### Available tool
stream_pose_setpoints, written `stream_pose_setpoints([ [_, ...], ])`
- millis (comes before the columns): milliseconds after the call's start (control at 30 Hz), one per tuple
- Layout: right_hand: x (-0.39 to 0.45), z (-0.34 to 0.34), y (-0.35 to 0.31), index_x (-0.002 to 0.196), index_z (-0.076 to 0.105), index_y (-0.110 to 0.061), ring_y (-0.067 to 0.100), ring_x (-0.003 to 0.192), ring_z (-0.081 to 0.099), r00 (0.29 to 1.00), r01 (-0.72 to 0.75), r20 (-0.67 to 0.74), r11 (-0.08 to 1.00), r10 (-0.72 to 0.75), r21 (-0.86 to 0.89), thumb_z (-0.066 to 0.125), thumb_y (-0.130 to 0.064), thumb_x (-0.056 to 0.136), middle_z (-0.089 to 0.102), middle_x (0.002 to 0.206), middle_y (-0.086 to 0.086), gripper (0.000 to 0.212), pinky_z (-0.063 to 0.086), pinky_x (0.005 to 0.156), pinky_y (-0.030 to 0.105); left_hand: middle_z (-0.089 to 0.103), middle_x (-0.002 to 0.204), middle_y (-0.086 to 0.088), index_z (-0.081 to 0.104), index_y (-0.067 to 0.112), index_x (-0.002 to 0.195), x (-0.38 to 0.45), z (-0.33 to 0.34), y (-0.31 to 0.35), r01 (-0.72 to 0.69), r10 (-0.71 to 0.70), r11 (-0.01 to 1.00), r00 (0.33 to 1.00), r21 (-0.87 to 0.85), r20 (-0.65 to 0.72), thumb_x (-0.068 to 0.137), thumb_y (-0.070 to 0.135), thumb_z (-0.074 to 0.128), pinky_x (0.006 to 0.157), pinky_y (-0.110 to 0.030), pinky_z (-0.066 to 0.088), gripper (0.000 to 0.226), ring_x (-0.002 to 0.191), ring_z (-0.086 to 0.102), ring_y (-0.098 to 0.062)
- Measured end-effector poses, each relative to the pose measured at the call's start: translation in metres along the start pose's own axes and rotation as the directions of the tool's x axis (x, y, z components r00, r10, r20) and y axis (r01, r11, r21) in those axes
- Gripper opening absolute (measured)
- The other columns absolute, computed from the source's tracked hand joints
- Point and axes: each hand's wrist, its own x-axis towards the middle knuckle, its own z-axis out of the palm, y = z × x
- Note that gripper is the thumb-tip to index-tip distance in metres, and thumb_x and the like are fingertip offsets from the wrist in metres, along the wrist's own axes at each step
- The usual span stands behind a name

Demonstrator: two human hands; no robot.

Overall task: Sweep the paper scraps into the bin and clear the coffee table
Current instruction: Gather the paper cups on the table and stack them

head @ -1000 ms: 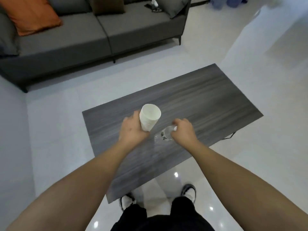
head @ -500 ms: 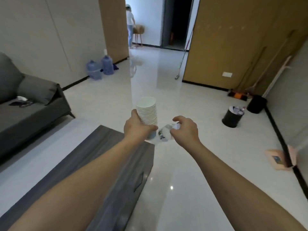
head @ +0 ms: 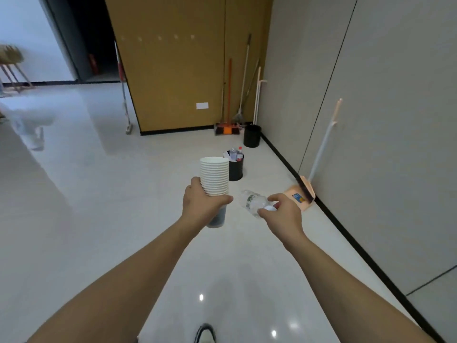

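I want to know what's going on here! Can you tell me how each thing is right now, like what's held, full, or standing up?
Left hand: grips the cup stack.
Stack of paper cups: upright, held off the floor.
Right hand: holds the bottle at its cap end.
Plastic bottle: clear, tilted, in the air.
Near black bin: standing, bottles sticking out.
Far black bin: standing by the wall; contents not visible.
Brooms: leaning in the corner.

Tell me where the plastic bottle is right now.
In the head view, right of centre: the plastic bottle is held off the floor by the right hand, beside the cup stack.
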Motion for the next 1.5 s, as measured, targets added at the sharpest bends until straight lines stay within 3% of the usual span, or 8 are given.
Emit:
stream_pose_setpoints([
  [233,0.158,0.051,-0.018,0.117,0.065,-0.015,0.026,0.094,0.061,0.991,-0.13,-0.04,0.992,0.13,-0.002,0.069,-0.015,0.08,0.063,0.107,0.008,0.038,0.053,0.079,0.034,0.053,0.095,0.013,0.038,0.028,0.111,0.186,0.04,-0.018,0.115,-0.119,0.993,0.986,0.035,0.121,0.054,0.037,0.086,0.054,-0.022,0.043,0.074,0.082,0.054,-0.002],
  [467,0.291,0.09,0.003,0.112,0.065,-0.014,0.024,0.089,0.064,0.96,-0.276,-0.021,0.96,0.278,0.051,0.072,-0.014,0.078,0.062,0.092,-0.001,0.034,0.053,0.077,0.032,0.055,0.091,0.01,0.04,0.029,0.104,0.329,0.098,-0.033,0.134,-0.163,0.977,0.971,0.168,0.174,0.052,0.039,0.084,0.05,-0.02,0.042,0.069,0.078,0.056,-0.005],
  [633,0.422,0.115,0.024,0.114,0.065,-0.013,0.023,0.087,0.063,0.954,-0.299,0.02,0.951,0.298,0.083,0.074,-0.014,0.078,0.064,0.096,0.004,0.036,0.047,0.068,0.026,0.057,0.09,0.007,0.042,0.028,0.101,0.438,0.156,-0.048,0.174,-0.201,0.966,0.971,0.192,0.132,0.052,0.038,0.084,0.052,-0.021,0.044,0.066,0.077,0.058,-0.008],
  [833,0.573,0.129,0.03,0.117,0.064,-0.014,0.024,0.094,0.063,0.923,-0.376,0.114,0.925,0.368,0.05,0.076,-0.015,0.078,0.065,0.108,0.007,0.041,0.05,0.076,0.03,0.056,0.092,0.006,0.043,0.026,0.106,0.552,0.212,-0.055,0.275,-0.306,0.928,0.948,0.251,0.091,0.052,0.04,0.086,0.057,-0.023,0.046,0.071,0.08,0.057,-0.008],
  [1033,0.692,0.156,0.027,0.117,0.065,-0.014,0.025,0.095,0.064,0.899,-0.406,0.16,0.913,0.408,-0.048,0.076,-0.016,0.079,0.066,0.108,0.008,0.04,0.053,0.083,0.035,0.055,0.094,0.007,0.042,0.028,0.112,0.656,0.249,-0.066,0.369,-0.384,0.908,0.923,0.198,0.039,0.057,0.05,0.086,0.054,-0.021,0.045,0.074,0.082,0.058,-0.009],
  [1233,0.811,0.209,0.032,0.115,0.066,-0.014,0.023,0.097,0.062,0.883,-0.424,0.16,0.897,0.441,-0.127,0.078,-0.021,0.078,0.064,0.101,0.003,0.04,0.051,0.085,0.034,0.057,0.094,0.008,0.042,0.024,0.113,0.788,0.281,-0.105,0.503,-0.506,0.861,0.862,0.074,0.031,0.062,0.074,0.072,0.059,-0.026,0.047,0.077,0.081,0.059,-0.008],
  [1400,0.904,0.257,0.036,0.117,0.065,-0.012,0.025,0.101,0.063,0.84,-0.483,0.166,0.851,0.516,-0.205,0.079,-0.023,0.079,0.065,0.109,0.006,0.042,0.052,0.093,0.038,0.064,0.108,-0.004,0.047,0.016,0.119,0.902,0.301,-0.15,0.676,-0.661,0.726,0.737,-0.128,0.142,0.063,0.045,0.087,0.084,-0.045,0.056,0.075,0.095,0.066,-0.023],
  [1500,0.956,0.283,0.033,0.115,0.066,-0.014,0.021,0.096,0.063,0.822,-0.508,0.148,0.826,0.55,-0.245,0.078,-0.025,0.078,0.067,0.109,0.006,0.04,0.052,0.087,0.034,0.065,0.111,-0.005,0.05,0.016,0.121,0.95,0.306,-0.171,0.74,-0.71,0.659,0.671,-0.135,0.213,0.061,0.03,0.089,0.075,-0.041,0.057,0.073,0.096,0.066,-0.023],
])
